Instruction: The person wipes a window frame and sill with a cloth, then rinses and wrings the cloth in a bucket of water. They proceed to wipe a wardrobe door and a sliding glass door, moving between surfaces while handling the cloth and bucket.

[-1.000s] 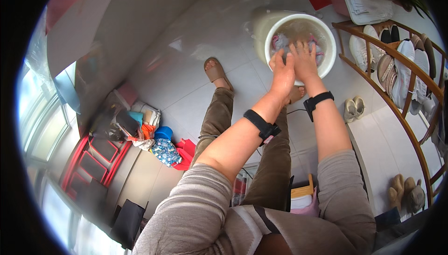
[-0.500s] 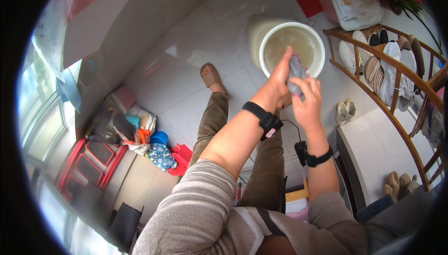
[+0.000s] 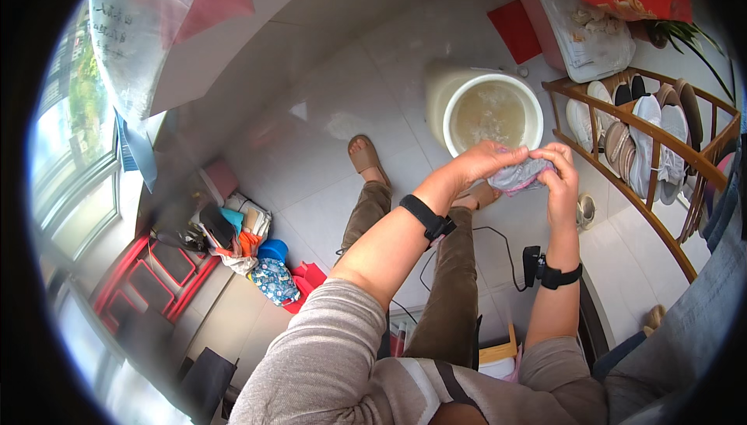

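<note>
A small grey cloth item with pink edging point(image 3: 517, 177) is stretched out sideways between my two hands, just on the near side of a white bucket point(image 3: 449, 123). It looks limp and crumpled; whether it is a sock or some other small piece cannot be made out. My left hand point(image 3: 484, 163) grips its left end, thumb along the top. My right hand point(image 3: 560, 174) pinches the right end with bent fingers. Cloudy, bubbly water point(image 3: 489, 116) stands in the bucket. Each wrist wears a black strap with a small device.
On the right, a wooden shoe rack point(image 3: 652, 133) holds several shoes, with a pale pair point(image 3: 585, 211) on the floor by it. Bags and a blue patterned bundle point(image 3: 274, 280) lie at left near red-framed folded furniture point(image 3: 156, 273). My sandalled feet stand before the bucket.
The cloth has gone from a bunched, upright roll to being spread sideways between my hands. Both hands have come nearer and rightward, away from over the bucket. The view has shifted slightly.
</note>
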Demonstrator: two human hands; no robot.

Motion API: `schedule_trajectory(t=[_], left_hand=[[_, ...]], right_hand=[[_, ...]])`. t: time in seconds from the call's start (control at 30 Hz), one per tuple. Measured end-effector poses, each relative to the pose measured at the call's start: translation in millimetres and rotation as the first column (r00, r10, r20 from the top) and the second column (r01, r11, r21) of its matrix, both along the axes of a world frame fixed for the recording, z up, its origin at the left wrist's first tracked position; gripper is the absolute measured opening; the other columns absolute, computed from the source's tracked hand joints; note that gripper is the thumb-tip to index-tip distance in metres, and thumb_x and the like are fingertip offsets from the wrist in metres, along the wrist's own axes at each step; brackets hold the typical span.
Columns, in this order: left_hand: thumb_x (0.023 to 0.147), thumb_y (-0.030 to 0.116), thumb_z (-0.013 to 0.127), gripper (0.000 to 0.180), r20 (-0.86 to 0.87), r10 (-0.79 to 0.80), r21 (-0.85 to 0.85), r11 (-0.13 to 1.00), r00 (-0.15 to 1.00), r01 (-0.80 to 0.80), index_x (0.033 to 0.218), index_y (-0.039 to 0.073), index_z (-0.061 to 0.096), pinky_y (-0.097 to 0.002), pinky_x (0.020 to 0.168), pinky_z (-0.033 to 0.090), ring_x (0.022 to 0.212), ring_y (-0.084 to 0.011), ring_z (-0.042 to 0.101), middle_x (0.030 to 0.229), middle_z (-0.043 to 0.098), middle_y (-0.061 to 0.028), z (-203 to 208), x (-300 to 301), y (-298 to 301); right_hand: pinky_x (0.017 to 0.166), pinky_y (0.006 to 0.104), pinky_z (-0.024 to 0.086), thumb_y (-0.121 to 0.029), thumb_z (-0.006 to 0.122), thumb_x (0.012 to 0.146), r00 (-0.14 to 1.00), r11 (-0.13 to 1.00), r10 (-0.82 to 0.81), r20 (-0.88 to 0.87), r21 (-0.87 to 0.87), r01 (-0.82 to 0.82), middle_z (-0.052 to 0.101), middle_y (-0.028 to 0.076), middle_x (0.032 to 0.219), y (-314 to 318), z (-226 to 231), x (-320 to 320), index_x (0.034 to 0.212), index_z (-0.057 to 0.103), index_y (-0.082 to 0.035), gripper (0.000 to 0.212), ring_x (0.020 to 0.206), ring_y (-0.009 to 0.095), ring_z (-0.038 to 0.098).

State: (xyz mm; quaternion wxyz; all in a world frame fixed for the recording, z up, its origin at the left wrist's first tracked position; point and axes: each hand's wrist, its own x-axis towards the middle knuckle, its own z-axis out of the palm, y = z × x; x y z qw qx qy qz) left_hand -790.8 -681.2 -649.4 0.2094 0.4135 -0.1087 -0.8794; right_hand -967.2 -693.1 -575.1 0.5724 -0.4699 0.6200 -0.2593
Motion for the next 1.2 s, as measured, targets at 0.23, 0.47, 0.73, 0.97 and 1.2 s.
schedule_trajectory(t=[0.23, 0.47, 0.73, 0.97, 1.2], left_hand=[[0.078, 0.029, 0.077, 0.040, 0.002, -0.179, -0.117, 0.977, 0.984, 0.178, 0.106, 0.002, 0.067, -0.0312, 0.088, 0.047, 0.095, -0.0170, 0.061, 0.101, 0.066, -0.0079, 12.0, 5.0, -12.2], [0.081, 0.020, 0.069, 0.036, -0.149, -0.064, 0.118, 0.990, 0.987, 0.082, 0.112, 0.004, 0.060, -0.0256, 0.065, 0.056, 0.086, -0.0134, 0.064, 0.098, 0.064, -0.0049, 19.6, 20.9, -19.3], [0.075, 0.022, 0.071, 0.022, -0.060, -0.263, 0.005, 0.965, 0.963, 0.263, 0.091, 0.012, 0.060, -0.0177, 0.046, 0.030, 0.064, -0.0032, 0.048, 0.078, 0.055, 0.0046, 26.7, 14.8, -25.9], [0.068, 0.022, 0.072, 0.023, 0.364, -0.371, -0.346, 0.798, 0.855, 0.494, 0.084, 0.008, 0.064, -0.0305, 0.055, 0.042, 0.068, -0.0163, 0.057, 0.077, 0.063, -0.0039, -3.5, 2.5, -22.7], [0.078, 0.018, 0.063, 0.018, 0.836, -0.260, -0.243, 0.613, 0.482, 0.752, 0.087, 0.003, 0.068, -0.0459, 0.074, 0.052, 0.087, -0.0363, 0.065, 0.089, 0.069, -0.0188, -11.8, -12.2, -9.1]], right_hand=[[0.092, 0.0332, 0.045, 0.006, 0.046, 0.075, 0.977, 0.970, 0.106, -0.185, -0.197, -0.142, 0.050, 0.012, 0.127, -18.1, -23.4, 15.5, 0.118, 0.060, -0.003, 0.046, 0.115, 0.024, 0.051], [0.107, 0.0408, 0.038, 0.010, 0.047, 0.071, 0.779, 0.707, 0.475, -0.410, -0.349, -0.615, 0.040, 0.018, 0.143, -11.3, -14.9, 10.5, 0.136, 0.049, -0.008, 0.067, 0.126, 0.036, 0.045], [0.089, 0.0423, 0.049, -0.004, 0.070, 0.065, 0.721, 0.587, 0.462, -0.517, -0.432, -0.685, 0.051, 0.012, 0.119, -21.2, -44.3, 17.7, 0.126, 0.054, -0.011, 0.063, 0.105, 0.033, 0.052], [0.059, 0.0374, 0.050, -0.010, 0.068, 0.068, 0.550, 0.459, 0.460, -0.698, -0.344, -0.819, 0.053, 0.004, 0.078, -32.9, -54.6, 15.6, 0.084, 0.061, -0.010, 0.018, 0.079, 0.026, 0.058], [0.065, 0.0420, 0.053, -0.009, 0.063, 0.069, 0.238, 0.435, 0.682, -0.692, 0.122, -0.892, 0.066, 0.014, 0.081, -39.3, -62.7, 24.7, 0.088, 0.066, -0.008, 0.019, 0.083, 0.032, 0.064]])
